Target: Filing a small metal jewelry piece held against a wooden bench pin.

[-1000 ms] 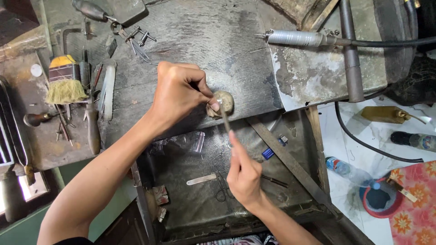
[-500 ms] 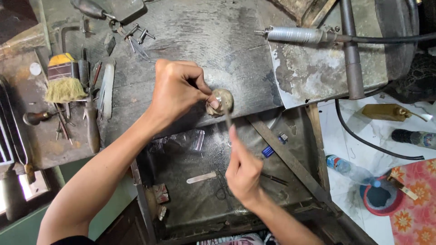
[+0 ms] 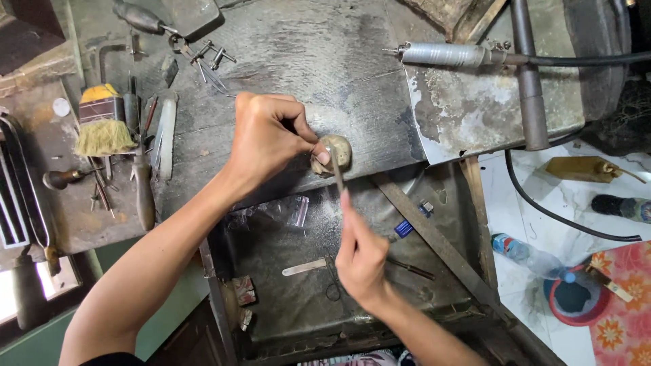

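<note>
Surface (image 3: 325,61): grey, worn, streaked
Brush (image 3: 103,129): yellow bristles
Lump (image 3: 336,152): pale tan
Mat (image 3: 620,318): red, orange flowers
Bottle cap (image 3: 568,276): blue

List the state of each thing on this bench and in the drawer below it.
left hand: pinching a small piece against the bench peg
right hand: gripping a thin file, tip at the peg
drawer: pulled open
brush: lying flat, untouched
rotary handpiece: lying on the bench, idle
plastic bottle: on its side on the floor
</note>
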